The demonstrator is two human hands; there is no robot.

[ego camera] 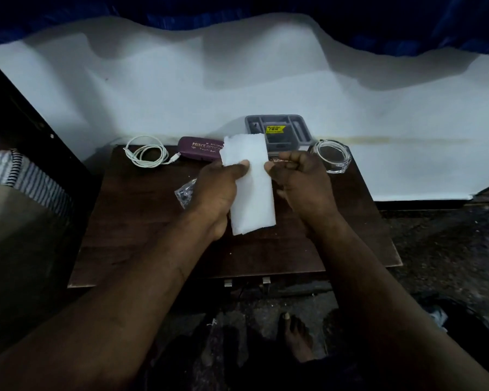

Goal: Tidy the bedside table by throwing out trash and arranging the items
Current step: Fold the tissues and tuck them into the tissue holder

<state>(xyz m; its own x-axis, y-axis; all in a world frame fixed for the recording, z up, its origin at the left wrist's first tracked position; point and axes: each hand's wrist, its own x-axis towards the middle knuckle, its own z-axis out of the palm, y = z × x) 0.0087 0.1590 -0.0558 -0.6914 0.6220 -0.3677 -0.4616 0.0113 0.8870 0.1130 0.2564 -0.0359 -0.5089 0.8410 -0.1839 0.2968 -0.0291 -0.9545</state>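
Observation:
A folded white tissue [251, 182] is held up above the dark wooden bedside table [141, 230]. My left hand [218, 187] grips its left edge, thumb on top. My right hand [299, 179] pinches its right edge near the top, fingers curled. On the table's far side lie a coiled white cable [147, 152], a maroon glasses case [201, 148], a grey compartment tray [277, 131] with a yellow sticker, and a clear glass ashtray [332, 155]. A crumpled clear plastic wrapper [184, 191] lies just left of my left hand.
A white wall [237, 80] rises right behind the table. A bed with a striped cloth [20, 173] stands at the left. The dark floor [449, 244] lies to the right, and a bare foot [297, 337] shows below the table's front edge.

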